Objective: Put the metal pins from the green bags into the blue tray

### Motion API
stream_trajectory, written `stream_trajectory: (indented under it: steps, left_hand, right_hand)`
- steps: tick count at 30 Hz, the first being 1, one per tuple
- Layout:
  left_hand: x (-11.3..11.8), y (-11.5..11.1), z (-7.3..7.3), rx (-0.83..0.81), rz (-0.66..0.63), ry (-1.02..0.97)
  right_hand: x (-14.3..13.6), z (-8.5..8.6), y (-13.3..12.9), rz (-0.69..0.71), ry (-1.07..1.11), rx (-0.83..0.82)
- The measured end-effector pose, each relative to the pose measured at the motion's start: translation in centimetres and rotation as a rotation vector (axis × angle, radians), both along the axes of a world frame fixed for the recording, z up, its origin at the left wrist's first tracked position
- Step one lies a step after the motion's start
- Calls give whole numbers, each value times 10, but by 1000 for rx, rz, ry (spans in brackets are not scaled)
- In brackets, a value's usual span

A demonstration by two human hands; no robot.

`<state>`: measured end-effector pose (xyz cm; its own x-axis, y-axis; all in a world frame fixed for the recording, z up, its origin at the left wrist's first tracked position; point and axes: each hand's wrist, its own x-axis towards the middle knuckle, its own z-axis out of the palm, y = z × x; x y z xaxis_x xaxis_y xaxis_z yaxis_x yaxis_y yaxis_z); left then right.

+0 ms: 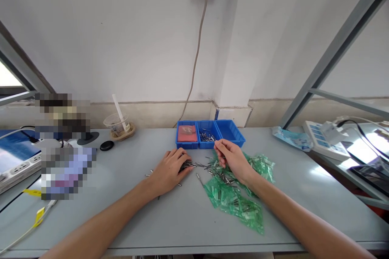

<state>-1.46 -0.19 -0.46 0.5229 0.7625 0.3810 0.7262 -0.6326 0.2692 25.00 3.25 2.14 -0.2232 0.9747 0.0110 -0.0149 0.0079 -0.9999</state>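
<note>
My left hand (170,170) rests on the grey table, fingers and thumb curled around a bunch of thin metal rods (189,164). A few rods stick out from under that hand. My right hand (232,160) is pinched closed just in front of the blue bins; whatever lies between its fingertips is too small to make out. In the middle blue bin (208,145) lie several similar rods (206,134). Below my right hand, more loose rods (223,178) are scattered on green plastic bags (240,206) that also have small metal pieces inside.
The left bin (187,145) holds a pink-red packet (187,133); the right bin (229,129) adjoins the middle one. A cup with a straw (117,121) and a black round object (106,145) stand left. At right are a blue packet (293,139) and a power strip (326,141).
</note>
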Motion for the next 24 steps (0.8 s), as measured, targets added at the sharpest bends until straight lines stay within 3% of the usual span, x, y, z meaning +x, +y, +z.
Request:
stream_trajectory:
  steps: [4,9,12,17,24]
  left_hand:
    - [0,-1,0,-8,-5,-27]
    - [0,-1,-3,9,56,-38]
    - [0,1,-4,10,62,-18]
    - [0,2,-3,10,35,-7]
    - [1,2,-3,5,33,-10]
  right_hand:
    - [1,1,3,-34,-69,93]
    - [1,-3,-6,86,-624,509]
    - [-1,-7,-11,195,-858,658]
    - [-4,-13,-11,236,-945,674]
    - [-5,-16,-13,193,-915,686]
